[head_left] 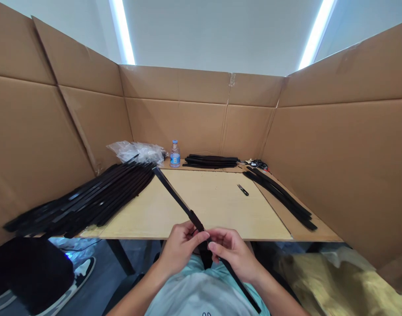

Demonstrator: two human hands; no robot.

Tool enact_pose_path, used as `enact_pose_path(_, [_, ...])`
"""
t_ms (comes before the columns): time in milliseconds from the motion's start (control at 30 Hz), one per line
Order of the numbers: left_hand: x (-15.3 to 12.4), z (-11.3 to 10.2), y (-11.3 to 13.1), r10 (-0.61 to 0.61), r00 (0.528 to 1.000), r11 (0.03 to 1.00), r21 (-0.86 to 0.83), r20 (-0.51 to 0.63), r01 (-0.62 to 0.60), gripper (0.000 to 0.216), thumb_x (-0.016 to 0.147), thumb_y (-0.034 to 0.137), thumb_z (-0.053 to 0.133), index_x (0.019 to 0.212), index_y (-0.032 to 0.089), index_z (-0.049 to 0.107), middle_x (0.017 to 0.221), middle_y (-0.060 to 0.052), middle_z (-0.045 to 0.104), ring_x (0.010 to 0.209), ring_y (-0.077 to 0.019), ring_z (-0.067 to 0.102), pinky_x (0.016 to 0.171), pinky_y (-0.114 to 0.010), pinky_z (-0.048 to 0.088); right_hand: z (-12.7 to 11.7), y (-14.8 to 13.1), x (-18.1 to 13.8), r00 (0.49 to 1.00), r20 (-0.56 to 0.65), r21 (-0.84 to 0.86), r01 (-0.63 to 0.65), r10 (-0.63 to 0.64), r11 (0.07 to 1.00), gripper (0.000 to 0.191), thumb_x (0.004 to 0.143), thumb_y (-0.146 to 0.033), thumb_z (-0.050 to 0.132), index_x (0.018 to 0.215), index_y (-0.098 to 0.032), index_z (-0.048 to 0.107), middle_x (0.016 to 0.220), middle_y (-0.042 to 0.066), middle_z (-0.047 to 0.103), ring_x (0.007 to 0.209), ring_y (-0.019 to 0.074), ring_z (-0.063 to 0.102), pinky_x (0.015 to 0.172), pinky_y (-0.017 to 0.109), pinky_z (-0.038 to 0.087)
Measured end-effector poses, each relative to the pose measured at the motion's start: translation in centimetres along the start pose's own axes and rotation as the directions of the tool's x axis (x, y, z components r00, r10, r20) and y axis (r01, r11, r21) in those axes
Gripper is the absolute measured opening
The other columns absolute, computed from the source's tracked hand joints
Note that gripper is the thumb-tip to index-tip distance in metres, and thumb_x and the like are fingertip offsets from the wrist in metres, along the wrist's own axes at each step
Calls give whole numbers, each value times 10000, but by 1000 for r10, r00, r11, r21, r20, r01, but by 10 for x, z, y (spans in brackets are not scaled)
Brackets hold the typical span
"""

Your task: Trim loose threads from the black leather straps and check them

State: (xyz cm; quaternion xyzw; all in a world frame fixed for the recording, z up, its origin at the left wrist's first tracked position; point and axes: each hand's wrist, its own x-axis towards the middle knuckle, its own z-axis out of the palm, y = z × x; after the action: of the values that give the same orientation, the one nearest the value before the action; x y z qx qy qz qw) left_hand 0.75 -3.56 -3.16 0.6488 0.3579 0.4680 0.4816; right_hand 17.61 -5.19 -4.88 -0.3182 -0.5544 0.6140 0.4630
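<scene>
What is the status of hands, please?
Left hand, right hand: both on strap. Strap slants over table edge. Snips lie apart; no obstruction seen.

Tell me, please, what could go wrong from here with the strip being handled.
The black strip, pinched by the left hand and right hand, has its lower end lying over the light-coloured shirt, so it might catch on the cloth.
Its far end appears close to the pile of black strips in this view; a swing that way could disturb them.
The small snips lie loose on the table and might prick a reaching hand.
</scene>
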Motion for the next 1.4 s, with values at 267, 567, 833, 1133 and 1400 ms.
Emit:
enact_pose_path(267, [-3, 2, 3, -13, 1000, 1000, 26, -15, 14, 427, 814, 490, 586, 571, 141, 539, 512, 32, 446, 493, -94, 360, 452, -211, 289, 6, -4, -4, 1000, -10, 53, -28, 29, 998, 444, 675, -416, 805, 732, -198, 423, 615, -57, 585, 422, 101, 585, 358, 192, 460])
enact_pose_path(567, [-5, 4, 4, 31, 997, 995, 92, -71, -25, 444, 828, 480, 581, 523, 158, 568, 485, 4, 529, 471, -129, 472, 452, -229, 354, 8, -8, -5, 994, -66, 79, 92, -87, 993, 409, 854, -524, 598, 711, -200, 391, 648, 20, 680, 414, 56, 495, 398, 160, 351])
enact_pose_path(833, [-7, 4, 7, -22, 999, 998, -64, 26, 24, 231, 710, 341, 719, 781, 121, 699, 664, -38, 678, 607, -174, 595, 573, -257, 486, 7, -9, -8, 992, -32, -16, 120, -121, 993, 355, 754, -377, 766, 1033, -189, 652, 820, 10, 632, 768, 111, 570, 703, 222, 482])
enact_pose_path(1133, [-9, 7, 9, -26, 998, 998, -49, 54, 28, 334, 787, 391, 649, 574, 137, 610, 553, -27, 627, 528, -148, 554, 524, -242, 433, 7, -8, -7, 996, -84, -49, -3, -1, 999, 445, 601, -376, 859, 764, -196, 486, 662, -50, 580, 534, 98, 559, 439, 195, 476])
enact_pose_path(1400, [-8, 6, 6, -25, 999, 1000, -2, 38, 25, 402, 818, 466, 608, 583, 140, 604, 569, -33, 621, 525, -144, 554, 511, -240, 425, 8, -11, -8, 997, -40, -8, 71, -71, 997, 391, 800, -488, 684, 769, -209, 412, 687, -14, 635, 483, 82, 545, 450, 192, 404])
